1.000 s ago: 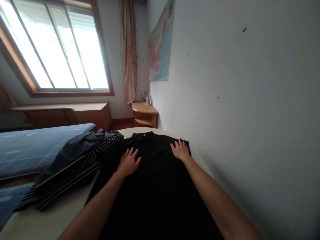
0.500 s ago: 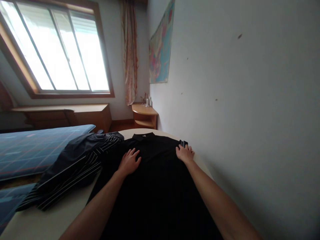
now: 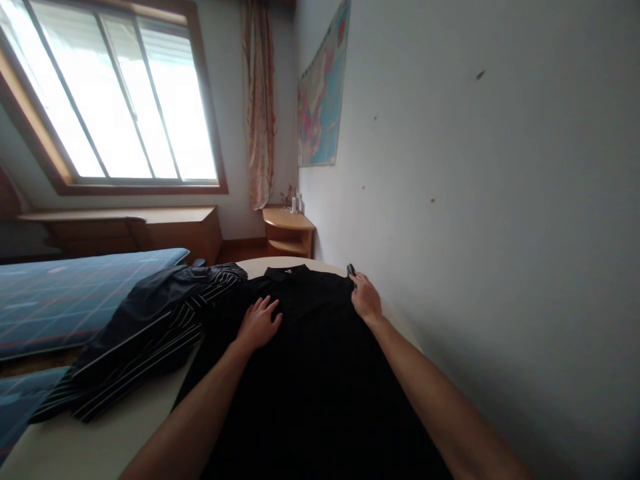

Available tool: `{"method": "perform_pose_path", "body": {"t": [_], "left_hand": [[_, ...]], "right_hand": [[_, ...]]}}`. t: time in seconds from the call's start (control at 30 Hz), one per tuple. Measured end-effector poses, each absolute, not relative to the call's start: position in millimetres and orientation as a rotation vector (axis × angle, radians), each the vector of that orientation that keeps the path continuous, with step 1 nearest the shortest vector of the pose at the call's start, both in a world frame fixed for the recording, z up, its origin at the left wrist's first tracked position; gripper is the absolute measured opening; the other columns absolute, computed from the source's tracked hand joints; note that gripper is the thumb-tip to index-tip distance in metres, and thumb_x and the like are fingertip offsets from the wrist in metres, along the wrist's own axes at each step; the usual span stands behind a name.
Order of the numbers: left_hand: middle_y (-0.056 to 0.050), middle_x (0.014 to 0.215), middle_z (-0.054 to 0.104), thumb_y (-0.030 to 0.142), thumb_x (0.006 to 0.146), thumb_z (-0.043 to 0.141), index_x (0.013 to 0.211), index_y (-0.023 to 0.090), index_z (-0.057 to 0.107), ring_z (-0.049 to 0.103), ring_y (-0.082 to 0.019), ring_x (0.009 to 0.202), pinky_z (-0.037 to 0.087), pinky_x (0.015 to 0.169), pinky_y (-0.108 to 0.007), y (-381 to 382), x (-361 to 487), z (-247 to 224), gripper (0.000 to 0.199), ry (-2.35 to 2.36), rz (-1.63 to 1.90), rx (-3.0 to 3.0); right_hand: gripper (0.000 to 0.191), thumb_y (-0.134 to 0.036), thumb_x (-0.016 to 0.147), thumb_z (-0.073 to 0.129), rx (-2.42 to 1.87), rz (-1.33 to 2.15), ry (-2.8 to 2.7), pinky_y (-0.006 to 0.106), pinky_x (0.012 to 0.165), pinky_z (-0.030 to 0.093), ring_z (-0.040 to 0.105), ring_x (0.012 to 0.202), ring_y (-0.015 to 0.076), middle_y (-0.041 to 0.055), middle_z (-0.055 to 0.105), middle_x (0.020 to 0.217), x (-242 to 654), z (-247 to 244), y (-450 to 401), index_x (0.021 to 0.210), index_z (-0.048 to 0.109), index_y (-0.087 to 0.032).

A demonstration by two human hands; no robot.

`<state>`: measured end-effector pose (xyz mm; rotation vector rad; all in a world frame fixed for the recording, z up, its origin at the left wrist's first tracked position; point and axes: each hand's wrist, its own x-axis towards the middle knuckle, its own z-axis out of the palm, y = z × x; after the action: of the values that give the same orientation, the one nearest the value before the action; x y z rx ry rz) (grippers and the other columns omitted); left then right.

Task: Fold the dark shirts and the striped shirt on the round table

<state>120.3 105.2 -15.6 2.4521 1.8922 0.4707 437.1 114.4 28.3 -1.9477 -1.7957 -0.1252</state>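
Observation:
A black collared shirt [image 3: 310, 373] lies spread on a pale, rounded surface [image 3: 95, 440], its collar at the far end. My left hand [image 3: 259, 323] rests on the upper left part of the shirt, fingers spread. At the shirt's right shoulder, my right hand [image 3: 367, 298] is closed on the edge of its right sleeve, which shows as a small dark fold at the fingertips. Left of the shirt lies a heap of dark clothing with white stripes [image 3: 150, 327].
A blue checked mattress [image 3: 90, 297] lies on the left. White wall [image 3: 500, 233] runs close along the right side. Farther back stand a wooden desk [image 3: 185, 233] and a corner shelf [image 3: 289, 220] with small items, beside a curtain [image 3: 260, 120].
My right hand has moved slightly left and its fingers have closed. The sleeve edge under it has been lifted and turned inward. My left hand has stayed in place.

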Motion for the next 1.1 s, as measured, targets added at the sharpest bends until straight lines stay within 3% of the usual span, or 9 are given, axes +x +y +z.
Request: {"method": "perform_pose_path", "body": {"t": [0.23,0.33,0.43,0.5,0.63,0.7,0.83,0.93,1.1], "left_hand": [[-0.012,0.153,0.043,0.041,0.097,0.045,0.143,0.02,0.052,0.035,-0.032,0.143,0.029,0.115,-0.047,106.1,119.8,-18.2,0.051,1.891,0.477,2.462],[-0.012,0.154,0.042,0.04,0.097,0.045,0.143,0.019,0.052,0.035,-0.033,0.143,0.03,0.115,-0.047,105.3,120.2,-17.3,0.051,1.887,0.471,2.461],[-0.012,0.153,0.043,0.04,0.097,0.045,0.142,0.019,0.052,0.035,-0.032,0.143,0.03,0.116,-0.046,104.5,120.4,-16.0,0.051,1.891,0.474,2.46],[-0.012,0.153,0.043,0.041,0.097,0.045,0.142,0.019,0.053,0.036,-0.032,0.143,0.03,0.116,-0.047,104.3,120.3,-15.9,0.05,1.891,0.483,2.461],[-0.012,0.153,0.043,0.04,0.097,0.047,0.142,0.019,0.053,0.036,-0.033,0.143,0.03,0.116,-0.047,105.2,120.1,-17.7,0.05,1.888,0.488,2.465],[-0.012,0.153,0.043,0.039,0.097,0.046,0.142,0.019,0.053,0.035,-0.033,0.143,0.029,0.116,-0.047,106.0,120.0,-19.2,0.05,1.891,0.487,2.461],[-0.011,0.154,0.042,0.04,0.097,0.046,0.143,0.02,0.052,0.034,-0.032,0.144,0.028,0.116,-0.047,107.5,119.2,-20.9,0.051,1.885,0.494,2.448],[-0.011,0.154,0.043,0.041,0.097,0.046,0.142,0.02,0.053,0.034,-0.032,0.144,0.028,0.116,-0.047,107.6,118.8,-20.6,0.051,1.877,0.498,2.44],[-0.011,0.153,0.043,0.041,0.097,0.046,0.142,0.02,0.053,0.034,-0.031,0.144,0.029,0.116,-0.046,106.5,119.3,-19.0,0.05,1.879,0.501,2.45]], "right_hand": [[0.066,-0.024,0.085,0.056,-1.74,-0.156,-2.194,0.038,0.107,0.036,0.046,0.131,0.0245,0.0057,0.034,0.157,407.9,34.7,94.4,0.149,0.04,-0.027],[0.069,-0.031,0.084,0.062,-1.917,-0.19,-2.117,0.043,0.103,0.037,0.052,0.122,0.0281,0.0122,0.05,0.145,398.7,30.7,90.5,0.148,0.041,-0.021],[0.041,-0.028,0.089,0.056,-1.938,-0.168,-2.078,0.039,0.099,0.039,0.058,0.111,0.0244,0.0085,0.068,0.116,395.3,30.5,90.7,0.129,0.061,-0.021],[0.031,-0.026,0.092,0.051,-1.886,-0.175,-2.048,0.034,0.097,0.04,0.059,0.109,0.0217,0.0069,0.069,0.114,395.1,31.7,92.0,0.118,0.067,-0.023],[0.048,-0.035,0.089,0.058,-1.878,-0.231,-1.932,0.031,0.097,0.042,0.052,0.12,0.0236,0.0101,0.056,0.137,394.6,32.5,95.2,0.135,0.058,-0.02],[0.055,-0.039,0.086,0.062,-1.97,-0.186,-1.935,0.034,0.097,0.042,0.053,0.12,0.0263,0.0119,0.059,0.134,393.8,32.1,96.0,0.136,0.057,-0.018],[0.033,-0.037,0.087,0.061,-2.064,-0.029,-2.047,0.036,0.092,0.041,0.062,0.105,0.0247,0.0074,0.072,0.106,390.8,32.2,94.0,0.117,0.068,-0.023],[0.021,-0.031,0.091,0.055,-1.949,-0.086,-2.044,0.034,0.091,0.04,0.063,0.102,0.022,0.0064,0.071,0.106,387.3,32.8,89.8,0.101,0.071,-0.022],[0.031,-0.036,0.094,0.053,-1.645,-0.031,-2.16,0.033,0.093,0.042,0.061,0.106,0.0216,0.0085,0.069,0.114,378.1,22.6,80.3,0.118,0.065,-0.02]]}}
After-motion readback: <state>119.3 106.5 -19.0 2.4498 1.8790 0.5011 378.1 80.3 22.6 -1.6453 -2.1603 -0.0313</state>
